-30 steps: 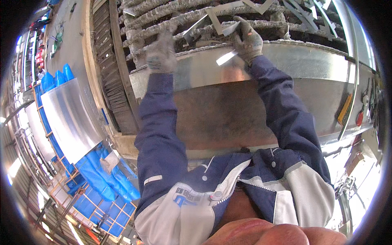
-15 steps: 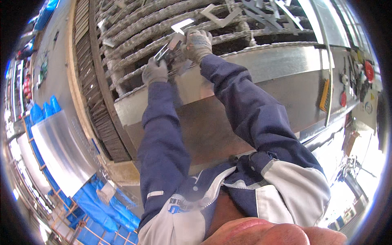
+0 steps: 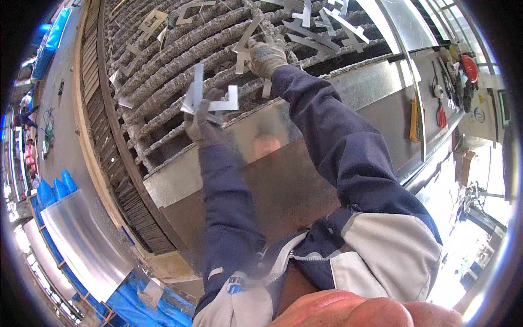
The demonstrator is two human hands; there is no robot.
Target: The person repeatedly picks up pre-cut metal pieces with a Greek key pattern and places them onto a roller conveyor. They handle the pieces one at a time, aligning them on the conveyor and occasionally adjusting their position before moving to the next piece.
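My gloved left hand [image 3: 204, 128] is closed on several flat, angled sheet-metal pieces [image 3: 224, 103], which fan out from its fingers over the near edge of the slatted bed. Farther off and to the right, my gloved right hand [image 3: 268, 56] grips another flat metal piece [image 3: 242, 50] with an angled outline. Its fingertips are partly hidden behind that piece and the glove. Both hands are over the crusted grey slats [image 3: 180, 68] of the bed.
Loose metal cut-outs [image 3: 316, 35] lie piled on the slats beyond my right hand. More pieces, such as a small frame [image 3: 152, 23], are scattered at far left. A bare metal ledge [image 3: 354, 82] borders the bed. Hand tools [image 3: 440, 111] and a yellow-handled brush [image 3: 415, 120] lie at right.
My hands have moved apart. The left has drawn nearer with angled pieces now plainly in it, while the right holds a piece over the slats. The view has shifted.
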